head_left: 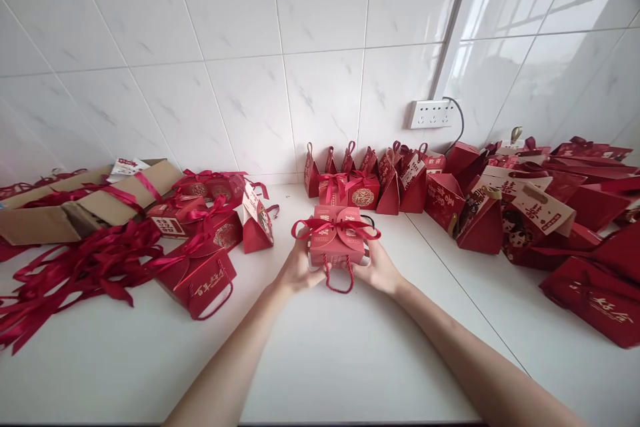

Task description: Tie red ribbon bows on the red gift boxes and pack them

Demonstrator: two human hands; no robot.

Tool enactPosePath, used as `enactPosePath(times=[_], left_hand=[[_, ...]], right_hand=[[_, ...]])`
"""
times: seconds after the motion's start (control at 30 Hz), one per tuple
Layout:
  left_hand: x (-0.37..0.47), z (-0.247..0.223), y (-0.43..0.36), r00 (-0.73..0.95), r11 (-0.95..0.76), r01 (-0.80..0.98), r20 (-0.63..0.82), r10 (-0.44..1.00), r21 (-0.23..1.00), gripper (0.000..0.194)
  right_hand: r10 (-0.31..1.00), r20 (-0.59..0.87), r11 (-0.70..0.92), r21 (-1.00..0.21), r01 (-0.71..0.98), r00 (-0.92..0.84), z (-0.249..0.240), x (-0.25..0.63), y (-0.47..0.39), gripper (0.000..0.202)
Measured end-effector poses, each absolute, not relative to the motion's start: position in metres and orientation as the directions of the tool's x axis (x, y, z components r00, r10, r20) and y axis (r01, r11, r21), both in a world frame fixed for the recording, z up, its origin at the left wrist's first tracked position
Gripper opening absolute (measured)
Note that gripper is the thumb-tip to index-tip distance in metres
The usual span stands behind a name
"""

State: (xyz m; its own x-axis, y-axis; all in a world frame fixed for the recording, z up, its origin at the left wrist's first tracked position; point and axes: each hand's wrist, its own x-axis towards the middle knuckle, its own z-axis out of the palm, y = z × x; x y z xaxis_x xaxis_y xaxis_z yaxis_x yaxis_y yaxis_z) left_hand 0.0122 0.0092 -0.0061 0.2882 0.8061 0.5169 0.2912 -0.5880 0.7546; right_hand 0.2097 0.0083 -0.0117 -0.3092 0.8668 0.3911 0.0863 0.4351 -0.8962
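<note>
Between my two hands is a red gift box (pixel 337 255) with a ribbon bow across its top and a twisted red cord handle hanging down its near side. My left hand (pixel 299 268) grips the box's left side, its thumb at the near lower edge. On the opposite side my right hand (pixel 376 269) is closed on it in the same way, a dark band around that wrist or hand. The far fingers of both hands are mostly hidden. Just behind stand two small ribbon-tied boxes, one a red box with a gold emblem (pixel 363 195).
Loose red ribbons (pixel 95 267) and an open cardboard box (pixel 110 210) lie at left, near a red box with a cord handle (pixel 197 280). Many red gift boxes (pixel 483 220) crowd the right. A socket strip (pixel 434 114) is on the tiled wall behind the white table (pixel 320 360).
</note>
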Motion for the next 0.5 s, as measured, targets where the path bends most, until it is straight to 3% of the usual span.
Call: enactPosePath(times=[0.23,0.37,0.5], left_hand=[[0.006,-0.007,0.010,0.211,-0.468,0.203,0.429,0.878,0.860,0.092],[0.013,-0.008,0.010,0.250,-0.421,0.084,0.390,0.886,0.903,0.096],[0.020,-0.007,0.003,0.273,-0.509,0.138,0.461,0.844,0.850,0.096]], right_hand=[[0.899,0.364,0.362,-0.931,-0.057,-0.241,-0.010,0.203,0.006,0.066],[0.944,0.181,0.091,-0.947,-0.309,-0.277,-0.008,0.202,0.010,0.053],[0.895,-0.021,-0.252,-0.849,-0.465,-0.446,-0.007,0.203,0.013,0.061]])
